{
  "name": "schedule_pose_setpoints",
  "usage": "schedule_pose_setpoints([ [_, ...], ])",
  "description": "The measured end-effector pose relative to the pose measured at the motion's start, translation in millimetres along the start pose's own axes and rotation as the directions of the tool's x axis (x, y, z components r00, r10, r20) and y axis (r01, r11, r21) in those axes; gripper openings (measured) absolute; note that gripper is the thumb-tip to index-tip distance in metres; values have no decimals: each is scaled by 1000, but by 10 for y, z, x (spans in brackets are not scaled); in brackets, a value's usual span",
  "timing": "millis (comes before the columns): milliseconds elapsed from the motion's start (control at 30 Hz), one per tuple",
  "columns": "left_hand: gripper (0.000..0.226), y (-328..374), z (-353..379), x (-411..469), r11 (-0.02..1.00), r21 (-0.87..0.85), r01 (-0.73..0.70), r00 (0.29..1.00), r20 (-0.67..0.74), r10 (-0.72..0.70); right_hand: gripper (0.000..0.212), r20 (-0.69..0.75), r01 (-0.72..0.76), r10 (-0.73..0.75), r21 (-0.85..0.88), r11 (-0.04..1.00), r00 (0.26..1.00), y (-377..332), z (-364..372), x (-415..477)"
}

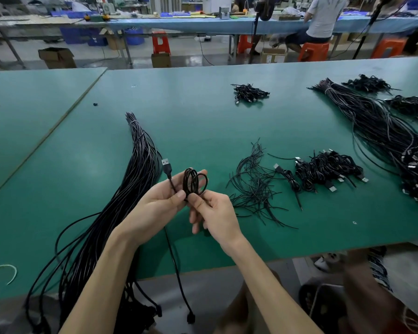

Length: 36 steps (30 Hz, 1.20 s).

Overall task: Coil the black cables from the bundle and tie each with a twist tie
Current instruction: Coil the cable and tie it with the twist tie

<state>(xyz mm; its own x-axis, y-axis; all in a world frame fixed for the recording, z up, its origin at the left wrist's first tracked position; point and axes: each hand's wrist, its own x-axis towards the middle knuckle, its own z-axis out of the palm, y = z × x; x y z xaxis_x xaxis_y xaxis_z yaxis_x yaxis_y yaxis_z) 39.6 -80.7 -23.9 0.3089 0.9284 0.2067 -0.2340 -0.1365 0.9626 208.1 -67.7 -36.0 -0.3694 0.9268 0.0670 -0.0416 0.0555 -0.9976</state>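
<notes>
Cable bundle (140,165) lies left of twist ties (253,186); coiled cables (328,169) right

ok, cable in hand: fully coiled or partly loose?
Partly coiled. Left hand and right hand hold a few loops; its USB plug sticks up and a long tail hangs past the table edge.

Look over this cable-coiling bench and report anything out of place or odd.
Nothing looks damaged or spilled. Two strays stand out: a small black object lying alone on the green table mat, far from any pile, and a pale curved wire scrap near the mat's left front edge.
</notes>
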Motion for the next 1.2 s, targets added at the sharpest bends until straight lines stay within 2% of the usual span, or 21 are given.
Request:
schedule_pose_setpoints([
  [167, 57, -38, -64, -3, 998, 44, 54, 987, -152, -47, 29, 103, -13, 11, 25, 1000, 995, -32, -64, -5],
  [333, 57, 5, -71, 5, 996, 61, 71, 988, -139, -62, 31, 190, -28, 38, -55, 998, 981, -52, -134, 10],
  [467, 48, 37, -68, -39, 994, 80, 75, 986, -156, -62, 31, 185, -42, 55, -74, 996, 981, -33, -71, -12],
  [567, 45, 21, -72, -65, 989, 119, 86, 984, -165, -65, 34, 151, -47, 77, -194, 980, 986, -3, -12, -20],
  [700, 42, 34, -131, -96, 966, 238, 99, 995, -55, -89, 33, 167, -37, 99, -338, 940, 981, 3, 25, -27],
  [833, 48, 45, -163, -117, 970, 216, 110, 994, -34, -105, 27, 198, 26, 87, -507, 861, 976, 28, 71, -2],
  [933, 52, 45, -155, -117, 973, 207, 105, 994, -37, -99, 28, 202, 53, 60, -510, 859, 978, 59, 81, -23],
  [1033, 57, 38, -153, -114, 982, 164, 97, 994, -67, -87, 30, 205, 37, 59, -433, 901, 977, 58, 68, -27],
  [1200, 38, -19, -127, -99, 991, 124, 51, 990, -139, -34, 35, 208, 33, 35, -319, 947, 978, 35, 21, -40],
])
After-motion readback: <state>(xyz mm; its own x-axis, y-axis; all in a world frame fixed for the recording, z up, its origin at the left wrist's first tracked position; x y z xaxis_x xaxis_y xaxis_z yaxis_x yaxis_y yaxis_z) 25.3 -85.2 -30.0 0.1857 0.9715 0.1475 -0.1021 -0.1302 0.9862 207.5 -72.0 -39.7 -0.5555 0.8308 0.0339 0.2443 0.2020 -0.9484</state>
